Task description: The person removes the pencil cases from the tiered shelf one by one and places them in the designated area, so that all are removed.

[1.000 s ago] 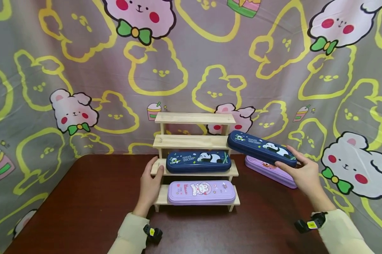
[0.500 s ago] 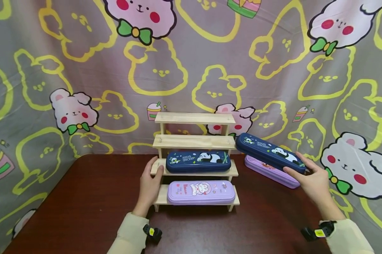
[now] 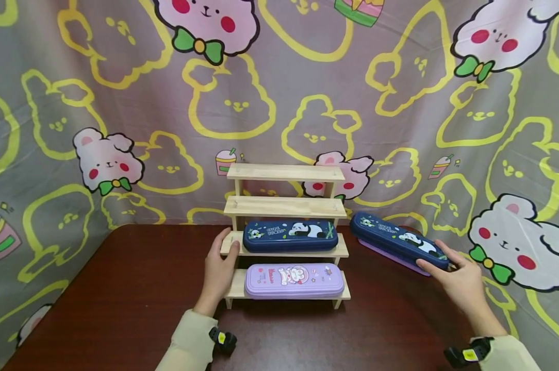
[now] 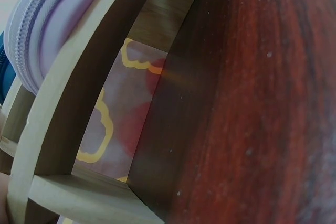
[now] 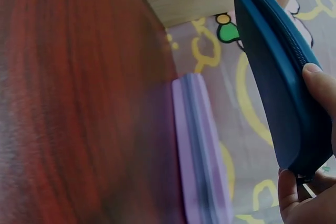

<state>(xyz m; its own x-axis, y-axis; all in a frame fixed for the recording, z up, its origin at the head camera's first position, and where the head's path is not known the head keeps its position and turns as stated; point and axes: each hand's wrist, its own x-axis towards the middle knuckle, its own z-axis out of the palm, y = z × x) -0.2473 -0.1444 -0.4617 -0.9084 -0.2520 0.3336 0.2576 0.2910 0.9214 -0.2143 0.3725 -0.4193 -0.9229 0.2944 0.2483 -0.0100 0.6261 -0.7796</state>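
Observation:
My right hand [image 3: 462, 278] holds a navy pencil case [image 3: 400, 239] with panda pictures by its right end, thumb on the near side. In the head view it overlaps a purple pencil case [image 3: 409, 263] lying on the table; in the right wrist view a gap shows between the navy case and that purple case [image 5: 199, 156]. My left hand [image 3: 220, 268] grips the left end of a tiered wooden rack [image 3: 284, 206]. On the rack, a second navy panda case [image 3: 279, 242] rests one tier above a lilac case [image 3: 295, 282] with a rabbit picture.
The rack stands on a dark red-brown table [image 3: 121, 288], near its back edge. Its two upper boards are bare. A grey curtain [image 3: 279, 77] with yellow outlines and cartoon rabbits hangs behind. A black strap camera [image 3: 224, 340] is on the left wrist.
My right hand has carried the navy pencil case right and downward, from beside the rack to over the purple case on the table. The left hand and the rack stay in place.

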